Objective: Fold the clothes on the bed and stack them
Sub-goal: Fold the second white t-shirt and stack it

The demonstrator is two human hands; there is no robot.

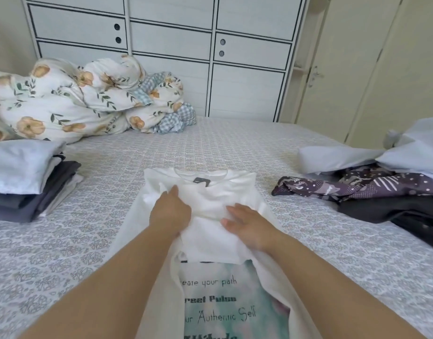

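Observation:
A white T-shirt (pixel 210 189) with a teal print and black lettering lies lengthwise on the bed in front of me, collar away from me, both sides folded inward. My left hand (pixel 170 211) rests on the folded left part, fingers lying on the cloth. My right hand (pixel 247 223) presses flat on the folded sleeve at the middle, fingers straight. A stack of folded clothes (pixel 27 179), pale blue on top of grey ones, sits at the left. A loose heap of unfolded clothes (pixel 371 187), purple patterned, dark and pale blue, lies at the right.
A crumpled floral duvet (pixel 71 99) fills the far left of the patterned bedsheet (pixel 210 145). White cabinets (pixel 171 40) stand behind the bed, and a cream door (pixel 357 69) is at the right.

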